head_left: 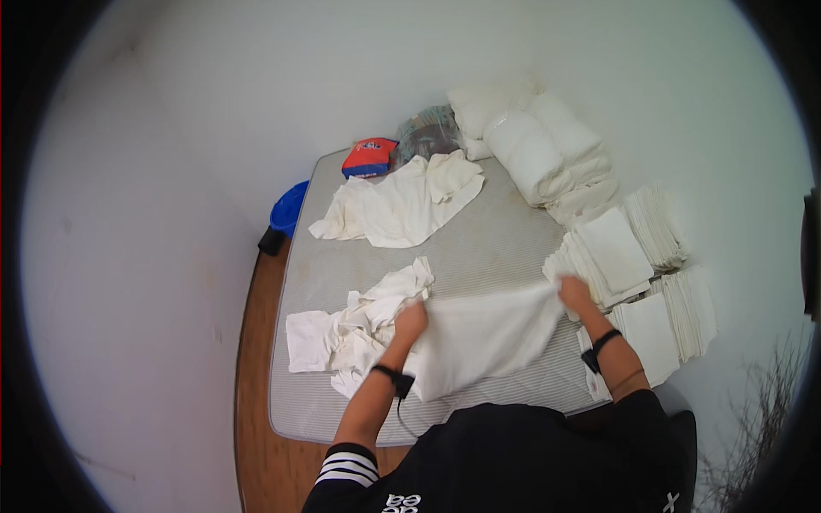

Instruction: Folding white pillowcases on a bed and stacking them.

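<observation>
A white cloth (483, 342) hangs stretched between my two hands above the striped mattress (505, 244). My left hand (411, 321) grips its upper left corner, fingers closed. At the upper right corner, my right hand (575, 292) is closed on the same cloth, slightly blurred. The lower part of the cloth sags toward me. Just left of my left hand lies a crumpled heap of white cloths (359, 321). Beside my right hand are stacks of folded white cloths (611, 248), with another folded stack (650, 329) nearer to me.
Farther back, loose white cloths (402, 201) lie spread out. Behind them sit a red and blue bag (369, 157), a patterned bundle (428, 132) and a large white pile (530, 150). A blue bin (289, 209) stands on the wooden floor (255, 368) at the left. Walls border the mattress.
</observation>
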`<state>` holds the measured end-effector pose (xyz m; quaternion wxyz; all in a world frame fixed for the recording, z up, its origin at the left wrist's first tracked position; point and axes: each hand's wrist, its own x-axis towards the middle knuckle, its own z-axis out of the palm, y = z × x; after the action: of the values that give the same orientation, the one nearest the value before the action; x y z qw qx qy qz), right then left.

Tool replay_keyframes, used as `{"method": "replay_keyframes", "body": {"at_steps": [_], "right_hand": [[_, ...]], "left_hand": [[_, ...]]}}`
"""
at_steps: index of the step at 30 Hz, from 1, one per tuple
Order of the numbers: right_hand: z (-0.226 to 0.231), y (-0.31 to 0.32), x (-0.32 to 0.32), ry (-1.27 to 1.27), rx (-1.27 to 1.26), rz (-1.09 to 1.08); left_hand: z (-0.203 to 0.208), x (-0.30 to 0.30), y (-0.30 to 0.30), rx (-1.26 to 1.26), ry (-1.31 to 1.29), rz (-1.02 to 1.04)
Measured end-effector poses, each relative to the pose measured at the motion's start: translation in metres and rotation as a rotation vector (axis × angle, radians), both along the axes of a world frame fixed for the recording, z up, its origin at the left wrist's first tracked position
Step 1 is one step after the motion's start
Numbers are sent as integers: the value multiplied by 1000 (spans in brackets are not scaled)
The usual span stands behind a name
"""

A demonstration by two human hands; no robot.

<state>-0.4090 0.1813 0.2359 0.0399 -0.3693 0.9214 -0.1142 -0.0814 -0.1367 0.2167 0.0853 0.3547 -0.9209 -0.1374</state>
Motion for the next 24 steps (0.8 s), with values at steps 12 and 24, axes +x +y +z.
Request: {"method": "replay_keyframes", "body": {"at_steps": [12,24], "right_hand": [[282,-49,10,176,-1120,-66],[-20,69,75,-52,-585,-86]], "left_hand": [[334,-39,-62,-28,1052,-46],[-16,65,17,98,393,-428]]}}
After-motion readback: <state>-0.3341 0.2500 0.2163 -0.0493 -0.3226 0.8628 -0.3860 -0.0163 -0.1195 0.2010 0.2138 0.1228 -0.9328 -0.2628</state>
